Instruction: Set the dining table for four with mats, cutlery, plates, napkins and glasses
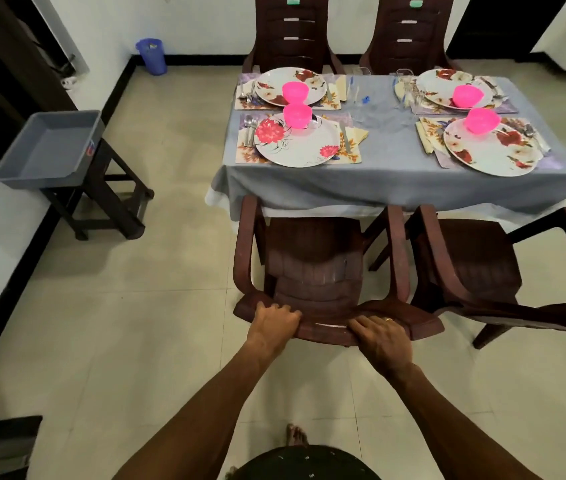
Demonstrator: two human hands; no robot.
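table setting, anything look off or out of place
The glasses stand bunched at the table's middle rather than one per place. The near right mat lies skewed. Nothing looks spilled or broken.

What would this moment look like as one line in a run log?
left hand grips chair back | right hand grips same back | table: four places laid | pink bowls on plates

Both hands (326, 327) grip chair (312, 271) back at set table (396, 168).
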